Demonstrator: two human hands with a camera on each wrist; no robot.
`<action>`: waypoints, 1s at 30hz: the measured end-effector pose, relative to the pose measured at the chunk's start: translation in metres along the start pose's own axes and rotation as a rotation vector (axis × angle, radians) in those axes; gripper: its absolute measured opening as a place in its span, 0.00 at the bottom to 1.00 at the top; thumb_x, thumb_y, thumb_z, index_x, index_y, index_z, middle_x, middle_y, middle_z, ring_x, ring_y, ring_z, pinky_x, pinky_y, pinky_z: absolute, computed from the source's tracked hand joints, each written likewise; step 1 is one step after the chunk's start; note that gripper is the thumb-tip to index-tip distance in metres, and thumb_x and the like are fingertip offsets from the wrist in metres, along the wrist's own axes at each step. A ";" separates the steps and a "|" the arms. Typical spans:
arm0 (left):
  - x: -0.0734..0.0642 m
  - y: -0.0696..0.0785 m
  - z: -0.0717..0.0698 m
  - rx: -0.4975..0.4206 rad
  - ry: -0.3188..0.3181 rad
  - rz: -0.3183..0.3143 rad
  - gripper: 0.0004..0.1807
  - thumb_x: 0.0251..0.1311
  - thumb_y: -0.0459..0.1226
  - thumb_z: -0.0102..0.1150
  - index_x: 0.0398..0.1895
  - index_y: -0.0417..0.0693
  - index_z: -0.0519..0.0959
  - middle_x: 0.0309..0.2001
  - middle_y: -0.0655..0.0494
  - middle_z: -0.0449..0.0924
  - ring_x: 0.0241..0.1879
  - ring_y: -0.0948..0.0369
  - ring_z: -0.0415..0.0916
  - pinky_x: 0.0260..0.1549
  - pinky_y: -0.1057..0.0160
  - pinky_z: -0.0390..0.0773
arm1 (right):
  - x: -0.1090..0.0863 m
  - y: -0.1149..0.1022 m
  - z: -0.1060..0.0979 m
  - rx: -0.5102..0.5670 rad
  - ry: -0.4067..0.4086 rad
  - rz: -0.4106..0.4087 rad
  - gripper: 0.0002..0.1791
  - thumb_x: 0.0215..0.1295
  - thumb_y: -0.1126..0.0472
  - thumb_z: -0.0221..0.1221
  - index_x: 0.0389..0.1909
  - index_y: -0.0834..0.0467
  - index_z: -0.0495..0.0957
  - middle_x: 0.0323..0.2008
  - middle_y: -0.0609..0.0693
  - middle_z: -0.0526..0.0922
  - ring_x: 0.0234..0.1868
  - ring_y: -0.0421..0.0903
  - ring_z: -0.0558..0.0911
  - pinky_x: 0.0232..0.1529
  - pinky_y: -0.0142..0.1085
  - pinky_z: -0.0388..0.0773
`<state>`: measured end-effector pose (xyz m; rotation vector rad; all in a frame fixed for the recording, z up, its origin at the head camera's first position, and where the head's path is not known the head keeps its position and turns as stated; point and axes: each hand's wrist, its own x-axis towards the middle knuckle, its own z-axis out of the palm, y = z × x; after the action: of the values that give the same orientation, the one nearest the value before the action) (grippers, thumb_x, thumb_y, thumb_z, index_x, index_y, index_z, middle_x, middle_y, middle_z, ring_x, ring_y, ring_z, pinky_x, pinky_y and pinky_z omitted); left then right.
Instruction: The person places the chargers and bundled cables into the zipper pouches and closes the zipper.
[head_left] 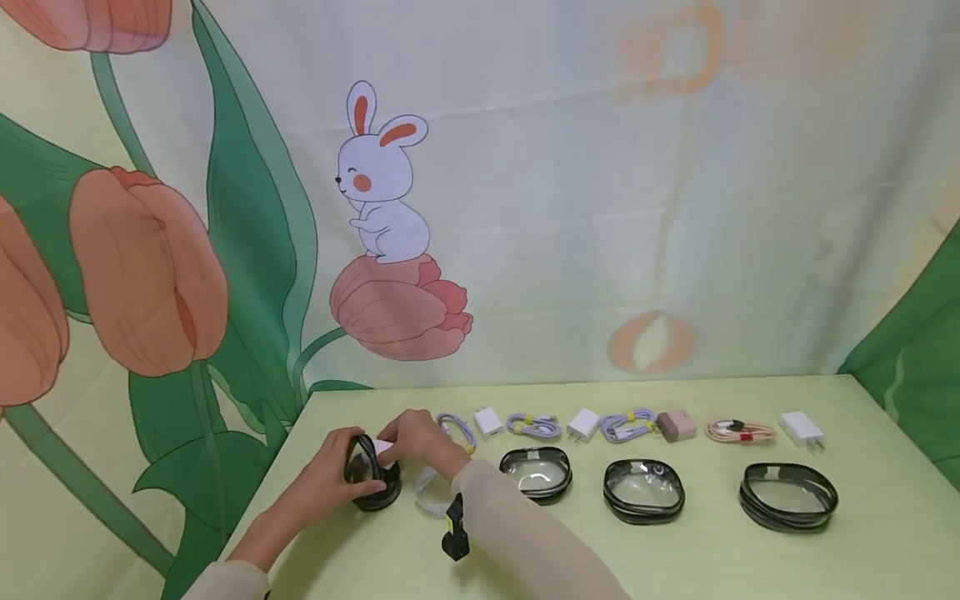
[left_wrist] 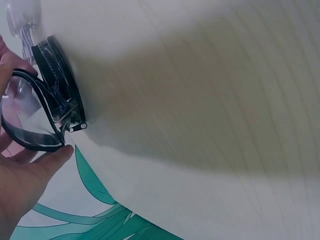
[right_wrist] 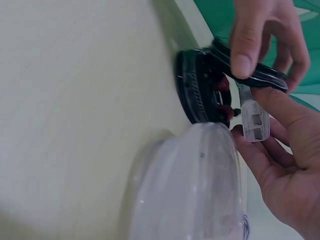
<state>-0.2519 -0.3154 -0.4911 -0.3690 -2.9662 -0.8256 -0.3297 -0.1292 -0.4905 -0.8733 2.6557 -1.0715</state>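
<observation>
Left hand [head_left: 330, 471] grips the raised lid [head_left: 359, 463] of a black-rimmed clear case [head_left: 378, 499], lower left of the head view; right hand [head_left: 422, 437] pinches a white charger [right_wrist: 256, 122] by the opening.
Can't tell if any of the charger is inside. I'd keep the lid well back, steady the base so it doesn't tip, angle the charger clear of the rim and keep the zip pull [left_wrist: 78, 127] out of the way; the soft film probably folds if pushed. Surface: pale table [head_left: 720, 567], faint grain lines in the left wrist view, hand shadow across its middle. Room: printed backdrop [head_left: 540, 250] fills the upper frame, tulips at left, rabbit left of centre, green at the right edge.
</observation>
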 end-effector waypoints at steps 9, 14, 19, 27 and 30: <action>-0.004 -0.003 0.000 -0.012 0.010 0.084 0.46 0.51 0.48 0.79 0.66 0.39 0.63 0.62 0.37 0.65 0.61 0.42 0.71 0.58 0.41 0.74 | 0.002 -0.011 0.017 -0.162 -0.028 -0.013 0.09 0.56 0.61 0.74 0.33 0.54 0.82 0.27 0.40 0.80 0.32 0.38 0.75 0.33 0.27 0.72; -0.006 -0.006 -0.001 -0.002 0.031 0.104 0.47 0.51 0.50 0.79 0.66 0.38 0.63 0.61 0.36 0.65 0.60 0.42 0.71 0.57 0.42 0.74 | 0.002 -0.017 0.013 -0.210 -0.112 -0.083 0.02 0.58 0.64 0.70 0.30 0.55 0.86 0.26 0.41 0.82 0.28 0.38 0.73 0.30 0.27 0.69; -0.006 -0.006 0.002 0.005 0.042 0.102 0.48 0.52 0.49 0.78 0.68 0.36 0.61 0.63 0.35 0.64 0.61 0.42 0.70 0.58 0.41 0.74 | -0.002 -0.018 -0.001 -0.169 -0.182 -0.098 0.08 0.57 0.64 0.73 0.38 0.54 0.89 0.35 0.43 0.88 0.36 0.37 0.79 0.40 0.27 0.73; -0.002 -0.004 0.005 0.031 0.024 0.069 0.57 0.52 0.49 0.79 0.73 0.31 0.52 0.67 0.26 0.61 0.66 0.35 0.65 0.61 0.37 0.70 | -0.005 -0.010 -0.007 -0.054 -0.163 -0.031 0.26 0.57 0.64 0.74 0.58 0.56 0.80 0.45 0.48 0.88 0.48 0.40 0.83 0.48 0.26 0.75; -0.001 -0.002 0.007 0.046 0.038 0.078 0.57 0.50 0.48 0.80 0.72 0.31 0.53 0.66 0.26 0.62 0.65 0.35 0.67 0.60 0.37 0.70 | -0.003 -0.007 -0.009 -0.032 -0.139 -0.030 0.27 0.59 0.67 0.71 0.61 0.57 0.79 0.48 0.50 0.88 0.47 0.42 0.84 0.46 0.27 0.77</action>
<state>-0.2513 -0.3136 -0.4982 -0.4588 -2.9092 -0.7464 -0.3270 -0.1260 -0.4791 -0.9596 2.5602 -0.9406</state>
